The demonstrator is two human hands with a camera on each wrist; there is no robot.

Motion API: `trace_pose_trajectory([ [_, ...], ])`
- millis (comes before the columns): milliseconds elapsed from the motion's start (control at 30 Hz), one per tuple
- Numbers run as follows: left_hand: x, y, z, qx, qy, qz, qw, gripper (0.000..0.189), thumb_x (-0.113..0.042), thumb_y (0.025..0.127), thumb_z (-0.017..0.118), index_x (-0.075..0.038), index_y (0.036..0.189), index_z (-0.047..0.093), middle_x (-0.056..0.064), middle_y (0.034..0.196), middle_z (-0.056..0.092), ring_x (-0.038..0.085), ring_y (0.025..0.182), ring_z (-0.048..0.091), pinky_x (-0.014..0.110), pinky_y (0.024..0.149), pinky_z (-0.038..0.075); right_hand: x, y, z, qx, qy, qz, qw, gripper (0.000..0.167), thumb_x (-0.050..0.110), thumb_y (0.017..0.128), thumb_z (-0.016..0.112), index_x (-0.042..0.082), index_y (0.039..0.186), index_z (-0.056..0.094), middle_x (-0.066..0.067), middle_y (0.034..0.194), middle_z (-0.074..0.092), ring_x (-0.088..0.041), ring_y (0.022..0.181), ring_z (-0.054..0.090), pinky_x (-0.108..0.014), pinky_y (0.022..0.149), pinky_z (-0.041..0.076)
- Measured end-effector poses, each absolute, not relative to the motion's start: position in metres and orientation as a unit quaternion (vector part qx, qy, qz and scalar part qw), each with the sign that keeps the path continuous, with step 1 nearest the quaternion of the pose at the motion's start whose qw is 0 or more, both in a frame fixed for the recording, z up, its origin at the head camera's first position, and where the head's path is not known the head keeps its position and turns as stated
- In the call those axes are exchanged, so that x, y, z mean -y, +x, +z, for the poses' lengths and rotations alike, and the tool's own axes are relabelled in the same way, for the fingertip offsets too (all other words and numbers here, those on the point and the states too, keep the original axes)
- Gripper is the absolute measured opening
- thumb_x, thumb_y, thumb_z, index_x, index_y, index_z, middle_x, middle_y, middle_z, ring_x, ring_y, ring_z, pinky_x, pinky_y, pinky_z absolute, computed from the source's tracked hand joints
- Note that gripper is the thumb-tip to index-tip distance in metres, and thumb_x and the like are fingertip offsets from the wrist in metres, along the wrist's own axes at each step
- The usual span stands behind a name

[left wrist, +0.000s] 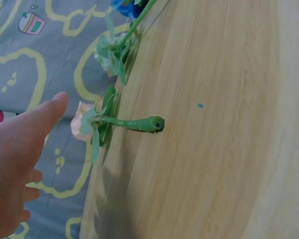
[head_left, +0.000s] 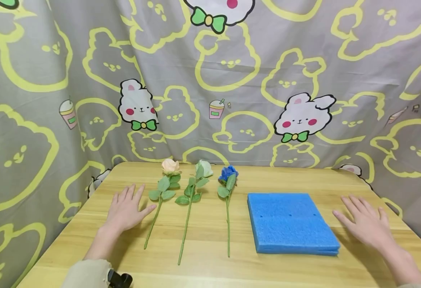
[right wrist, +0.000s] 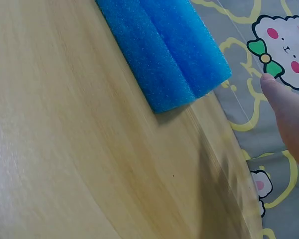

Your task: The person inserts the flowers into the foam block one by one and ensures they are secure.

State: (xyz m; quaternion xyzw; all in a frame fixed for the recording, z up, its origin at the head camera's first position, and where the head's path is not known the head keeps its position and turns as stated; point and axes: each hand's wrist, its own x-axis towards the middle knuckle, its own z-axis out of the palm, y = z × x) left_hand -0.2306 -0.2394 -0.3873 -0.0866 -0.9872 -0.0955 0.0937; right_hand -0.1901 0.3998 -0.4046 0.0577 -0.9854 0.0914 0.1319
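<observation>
Three artificial roses lie side by side on the wooden table, stems toward the person: a peach rose, a pale green rose and a blue rose. To their right is a flat blue foam block with a few small holes across its top. My left hand, fingers spread and holding nothing, is just left of the peach rose. On the other side, my right hand is spread beside the foam block's right edge, also holding nothing. The peach rose's stem end points at the left wrist camera.
The wooden table reaches back to a grey curtain with yellow and white cartoon prints, which also hangs along both sides. A black wrist device sits at the left sleeve. A tiny blue speck lies on the tabletop.
</observation>
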Motion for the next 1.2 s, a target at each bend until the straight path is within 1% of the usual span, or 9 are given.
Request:
trace_pose_trajectory([
  [333,0.232,-0.236,-0.386,0.984,-0.093,-0.115,0.104,0.080,-0.051,0.089,0.052,0.003,0.142,0.027,0.032,0.140,0.029,0.050,0.128,0.022,0.065,0.103,0.009,-0.398,-0.186,-0.395,0.976,0.059,0.152,0.142,0.069,0.040,0.096,0.045,-0.004,0.143,0.022,-0.036,0.140,0.023,-0.054,0.128,0.013,-0.077,0.089,0.000],
  [600,0.219,-0.238,-0.380,0.968,-0.077,-0.220,0.089,0.076,-0.038,0.090,0.058,0.010,0.140,0.025,0.034,0.138,0.031,0.050,0.125,0.029,0.061,0.102,0.023,-0.396,-0.178,-0.390,0.948,0.091,0.286,0.107,0.065,0.028,0.098,0.044,-0.012,0.142,0.015,-0.043,0.138,0.017,-0.061,0.123,0.014,-0.072,0.096,0.008],
  [667,0.217,-0.238,-0.380,0.962,-0.061,-0.254,0.074,0.077,-0.037,0.090,0.058,0.010,0.141,0.023,0.034,0.139,0.030,0.051,0.125,0.029,0.060,0.102,0.025,-0.395,-0.176,-0.392,0.939,0.100,0.315,0.094,0.063,0.024,0.099,0.043,-0.012,0.142,0.015,-0.042,0.137,0.018,-0.060,0.122,0.018,-0.051,0.110,0.014],
  [733,0.216,-0.238,-0.380,0.955,-0.046,-0.285,0.063,0.075,-0.035,0.091,0.058,0.011,0.140,0.024,0.034,0.138,0.032,0.050,0.124,0.032,0.059,0.100,0.029,-0.394,-0.173,-0.393,0.934,0.105,0.332,0.084,0.061,0.021,0.099,0.044,-0.011,0.142,0.015,-0.041,0.137,0.023,-0.044,0.127,0.027,-0.023,0.107,0.022],
  [833,0.215,-0.238,-0.383,0.945,-0.022,-0.323,0.052,0.067,-0.032,0.091,0.058,0.012,0.135,0.034,0.033,0.132,0.041,0.047,0.117,0.043,0.056,0.094,0.038,-0.390,-0.170,-0.396,0.926,0.108,0.358,0.058,0.059,0.018,0.099,0.043,-0.010,0.143,0.015,-0.038,0.136,0.028,-0.002,0.120,0.039,0.002,0.080,0.025],
  [900,0.215,-0.237,-0.385,0.939,-0.011,-0.340,0.044,0.060,-0.030,0.091,0.059,0.013,0.130,0.042,0.032,0.124,0.049,0.045,0.110,0.050,0.053,0.088,0.044,-0.386,-0.169,-0.396,0.918,0.111,0.377,0.042,0.058,0.018,0.099,0.043,-0.010,0.142,0.016,-0.037,0.135,0.030,0.018,0.105,0.035,-0.001,0.077,0.030],
  [967,0.216,-0.236,-0.387,0.937,-0.003,-0.347,0.030,0.055,-0.028,0.090,0.059,0.014,0.124,0.048,0.031,0.117,0.054,0.044,0.104,0.054,0.050,0.083,0.047,-0.381,-0.169,-0.396,0.911,0.115,0.396,0.030,0.057,0.018,0.100,0.042,-0.010,0.142,0.016,-0.036,0.136,0.032,0.023,0.101,0.034,-0.002,0.077,0.033],
  [1033,0.218,-0.235,-0.389,0.937,0.001,-0.350,0.012,0.053,-0.028,0.090,0.060,0.014,0.120,0.050,0.030,0.111,0.057,0.043,0.101,0.055,0.049,0.081,0.048,-0.378,-0.168,-0.397,0.900,0.124,0.418,0.018,0.056,0.018,0.101,0.041,-0.010,0.142,0.016,-0.025,0.138,0.036,0.021,0.103,0.036,-0.005,0.080,0.038],
  [1200,0.219,-0.235,-0.395,0.934,0.010,-0.356,-0.027,0.053,-0.029,0.089,0.061,0.013,0.120,0.051,0.028,0.110,0.057,0.041,0.100,0.054,0.047,0.080,0.048,-0.374,-0.167,-0.399,0.860,0.158,0.485,-0.008,0.053,0.013,0.101,0.036,-0.014,0.141,0.014,0.023,0.128,0.040,0.015,0.108,0.043,-0.014,0.084,0.045],
])
